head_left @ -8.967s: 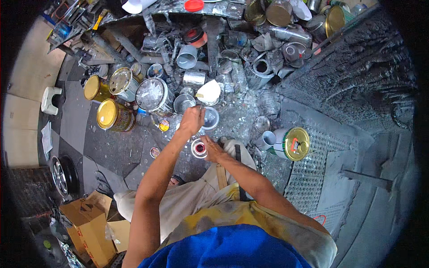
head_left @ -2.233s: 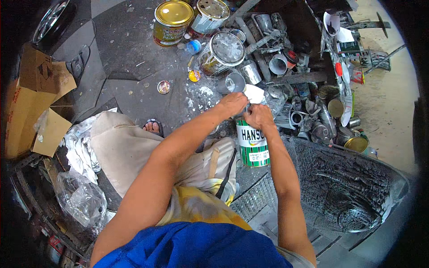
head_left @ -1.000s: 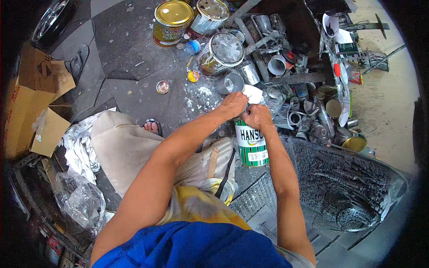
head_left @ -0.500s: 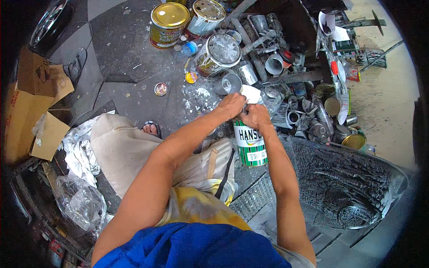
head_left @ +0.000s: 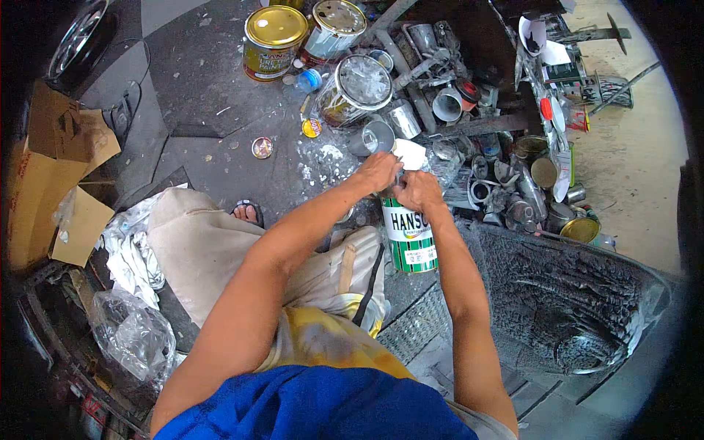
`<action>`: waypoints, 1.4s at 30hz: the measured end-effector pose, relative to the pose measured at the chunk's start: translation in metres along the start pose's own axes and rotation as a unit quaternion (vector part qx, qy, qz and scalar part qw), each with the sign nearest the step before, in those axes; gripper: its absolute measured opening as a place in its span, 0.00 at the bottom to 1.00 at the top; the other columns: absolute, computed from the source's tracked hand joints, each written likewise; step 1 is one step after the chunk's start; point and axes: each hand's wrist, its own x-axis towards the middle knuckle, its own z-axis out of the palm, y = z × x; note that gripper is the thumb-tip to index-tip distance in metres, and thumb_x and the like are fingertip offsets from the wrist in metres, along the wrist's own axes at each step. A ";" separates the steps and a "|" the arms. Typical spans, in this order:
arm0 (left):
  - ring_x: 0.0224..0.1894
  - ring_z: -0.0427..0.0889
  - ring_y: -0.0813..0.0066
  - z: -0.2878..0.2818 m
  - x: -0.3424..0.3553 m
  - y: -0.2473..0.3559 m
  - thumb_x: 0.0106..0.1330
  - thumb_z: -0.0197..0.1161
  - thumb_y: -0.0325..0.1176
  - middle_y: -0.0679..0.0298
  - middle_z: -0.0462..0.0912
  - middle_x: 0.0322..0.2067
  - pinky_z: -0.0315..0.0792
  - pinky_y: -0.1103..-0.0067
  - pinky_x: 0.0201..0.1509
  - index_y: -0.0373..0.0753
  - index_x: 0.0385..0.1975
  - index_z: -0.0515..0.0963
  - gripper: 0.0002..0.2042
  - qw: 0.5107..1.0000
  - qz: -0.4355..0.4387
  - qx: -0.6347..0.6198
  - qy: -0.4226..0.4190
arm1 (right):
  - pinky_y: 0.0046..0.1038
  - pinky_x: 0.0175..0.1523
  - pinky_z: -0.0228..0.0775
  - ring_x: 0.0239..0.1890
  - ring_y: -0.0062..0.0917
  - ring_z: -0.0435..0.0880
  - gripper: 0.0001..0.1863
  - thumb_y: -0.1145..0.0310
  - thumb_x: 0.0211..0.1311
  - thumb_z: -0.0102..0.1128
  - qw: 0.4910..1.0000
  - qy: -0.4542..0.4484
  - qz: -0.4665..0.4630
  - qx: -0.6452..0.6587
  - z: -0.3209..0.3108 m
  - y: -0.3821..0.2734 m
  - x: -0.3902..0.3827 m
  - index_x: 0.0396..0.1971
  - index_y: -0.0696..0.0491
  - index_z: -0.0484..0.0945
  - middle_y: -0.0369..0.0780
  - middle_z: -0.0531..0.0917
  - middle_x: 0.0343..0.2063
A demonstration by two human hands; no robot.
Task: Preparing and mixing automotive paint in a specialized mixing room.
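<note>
- In the head view, my left hand (head_left: pixel 379 171) and right hand (head_left: pixel 419 192) come close together at the top of the green-and-white paint can (head_left: pixel 409 236); my fingers are curled, but I cannot tell what either hand is clamped on
- The can is just right of my trouser leg (head_left: pixel 365 253); my right hand hides much of its top
- Against a moment ago, my hands hardly differ; only the whole view has slid slightly; I judge the same step is still in hand
- White paper (head_left: pixel 411 154) shows just beyond my fingers; a grey cup (head_left: pixel 372 138) is near it
</note>
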 end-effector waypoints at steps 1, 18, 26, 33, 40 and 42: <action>0.44 0.84 0.38 0.001 -0.002 -0.001 0.77 0.51 0.42 0.39 0.85 0.37 0.78 0.55 0.49 0.29 0.39 0.82 0.20 0.999 0.019 -0.021 0.027 | 0.45 0.52 0.79 0.38 0.49 0.88 0.21 0.52 0.52 0.60 1.000 0.002 -0.006 0.007 -0.003 -0.001 -0.002 0.30 0.55 0.88 0.54 0.88 0.32; 0.44 0.83 0.38 0.004 0.005 0.005 0.77 0.51 0.40 0.38 0.84 0.37 0.77 0.55 0.50 0.29 0.38 0.83 0.19 1.000 -0.021 -0.013 -0.002 | 0.45 0.55 0.78 0.42 0.48 0.88 0.23 0.51 0.51 0.60 0.999 -0.030 0.015 0.004 -0.006 -0.003 0.001 0.34 0.54 0.89 0.54 0.88 0.36; 0.45 0.84 0.39 -0.002 0.006 0.005 0.77 0.51 0.45 0.39 0.84 0.40 0.78 0.57 0.51 0.28 0.39 0.83 0.23 0.999 -0.044 -0.004 -0.019 | 0.42 0.58 0.77 0.45 0.47 0.88 0.25 0.48 0.51 0.61 0.999 -0.038 0.003 0.002 -0.009 -0.003 0.000 0.37 0.55 0.90 0.53 0.88 0.38; 0.45 0.84 0.39 -0.009 0.011 0.012 0.76 0.53 0.47 0.34 0.83 0.40 0.79 0.57 0.49 0.27 0.33 0.83 0.24 0.997 -0.054 0.027 -0.039 | 0.42 0.57 0.78 0.43 0.45 0.89 0.26 0.48 0.51 0.60 0.999 -0.050 0.013 -0.015 -0.011 -0.004 -0.003 0.37 0.55 0.90 0.53 0.89 0.36; 0.46 0.85 0.40 -0.004 0.012 0.015 0.73 0.56 0.41 0.39 0.85 0.39 0.79 0.56 0.49 0.30 0.37 0.85 0.18 0.998 -0.005 0.058 -0.038 | 0.42 0.55 0.79 0.41 0.46 0.89 0.22 0.52 0.49 0.61 1.000 -0.020 0.005 -0.001 -0.004 0.002 0.000 0.34 0.55 0.90 0.54 0.88 0.34; 0.46 0.84 0.39 -0.001 0.015 0.013 0.73 0.56 0.42 0.38 0.84 0.39 0.79 0.56 0.48 0.31 0.37 0.84 0.18 0.992 0.001 0.108 -0.068 | 0.42 0.55 0.79 0.40 0.47 0.89 0.22 0.52 0.49 0.61 1.000 -0.012 0.007 0.007 -0.004 0.000 -0.002 0.33 0.55 0.90 0.54 0.88 0.34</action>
